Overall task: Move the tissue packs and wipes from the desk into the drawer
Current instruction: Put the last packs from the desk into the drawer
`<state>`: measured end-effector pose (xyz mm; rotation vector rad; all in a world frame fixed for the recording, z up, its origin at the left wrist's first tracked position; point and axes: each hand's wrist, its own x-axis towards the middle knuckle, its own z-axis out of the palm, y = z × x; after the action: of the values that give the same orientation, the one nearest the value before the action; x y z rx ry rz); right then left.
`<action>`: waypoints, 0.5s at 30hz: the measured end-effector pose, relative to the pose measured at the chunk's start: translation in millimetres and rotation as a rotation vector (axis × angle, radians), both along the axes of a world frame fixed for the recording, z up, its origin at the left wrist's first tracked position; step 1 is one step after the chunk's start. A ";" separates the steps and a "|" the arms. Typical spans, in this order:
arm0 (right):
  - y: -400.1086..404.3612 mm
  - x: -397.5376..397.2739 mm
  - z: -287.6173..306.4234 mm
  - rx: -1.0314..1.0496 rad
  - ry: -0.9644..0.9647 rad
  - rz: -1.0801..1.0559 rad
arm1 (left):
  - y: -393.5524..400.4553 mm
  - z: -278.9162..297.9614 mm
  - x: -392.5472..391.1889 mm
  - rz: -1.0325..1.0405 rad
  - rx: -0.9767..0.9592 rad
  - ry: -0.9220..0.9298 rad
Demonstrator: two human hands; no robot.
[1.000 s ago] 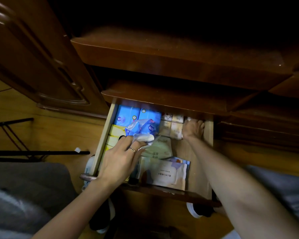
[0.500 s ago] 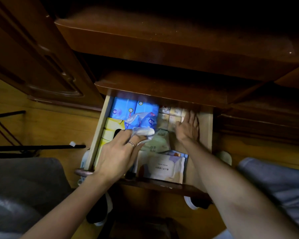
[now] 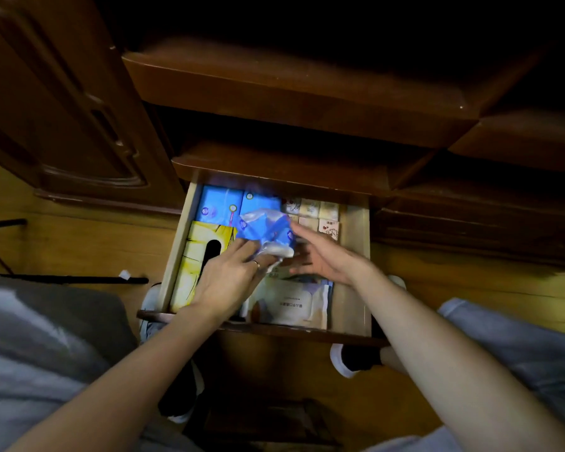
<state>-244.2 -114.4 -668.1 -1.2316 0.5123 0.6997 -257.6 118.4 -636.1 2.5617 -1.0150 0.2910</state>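
My left hand pinches the blue tissue bundle at its one o'clock, over the open drawer; my right hand, fingers spread, blurs beside it, contact unclear

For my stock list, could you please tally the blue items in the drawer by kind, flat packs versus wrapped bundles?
flat blue packs, at the back: 2
wrapped blue bundle, held by the left hand: 1
Total: 3
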 end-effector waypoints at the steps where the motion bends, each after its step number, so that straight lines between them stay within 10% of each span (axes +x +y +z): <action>1: 1.0 -4.7 4.0 0.046 -0.007 -0.011 | -1.1 -2.3 -0.5 -0.035 0.015 -0.002; 10: -22.4 -38.0 7.5 0.180 -0.043 -0.219 | -7.4 -6.0 -3.2 -0.013 -0.048 -0.019; 15: -7.7 -25.4 -11.5 -0.757 -0.048 -0.023 | 19.3 5.5 10.6 0.411 -0.283 0.044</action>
<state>-269.6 -122.1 -679.7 -1.9364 0.7873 0.4590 -247.0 137.7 -630.7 2.4775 -0.3883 0.4476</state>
